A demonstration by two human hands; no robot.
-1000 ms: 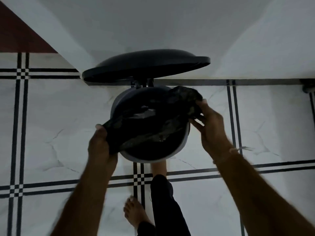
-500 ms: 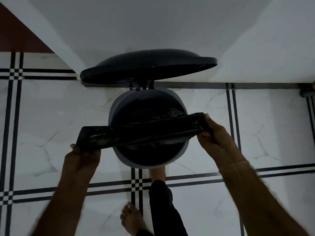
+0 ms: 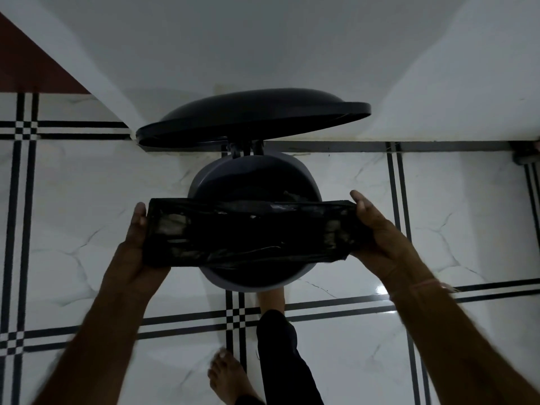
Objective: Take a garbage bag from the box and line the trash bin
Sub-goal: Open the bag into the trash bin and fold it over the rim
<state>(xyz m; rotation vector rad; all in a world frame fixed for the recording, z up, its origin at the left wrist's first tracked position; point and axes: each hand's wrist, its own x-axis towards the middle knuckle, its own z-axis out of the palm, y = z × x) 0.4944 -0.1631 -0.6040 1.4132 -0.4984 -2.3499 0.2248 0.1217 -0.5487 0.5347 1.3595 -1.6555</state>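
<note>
A black garbage bag (image 3: pixel 248 232) is stretched flat and wide across the mouth of the round grey trash bin (image 3: pixel 254 283). My left hand (image 3: pixel 136 249) grips the bag's left end and my right hand (image 3: pixel 377 232) grips its right end, both outside the bin's rim. The bin's dark lid (image 3: pixel 251 119) stands raised behind it against the white wall. The bag hides most of the bin's inside. No box is in view.
The bin stands on a white marble-look floor (image 3: pixel 81 206) with black line borders, close to the white wall (image 3: pixel 263 39). My bare feet are just in front of the bin, one foot (image 3: pixel 271 298) at its base. A dark red surface shows at far left.
The bag was bunched over the bin a second ago. Both hands have pulled apart sideways, stretching it into a wide flat band, broader now than half a second ago.
</note>
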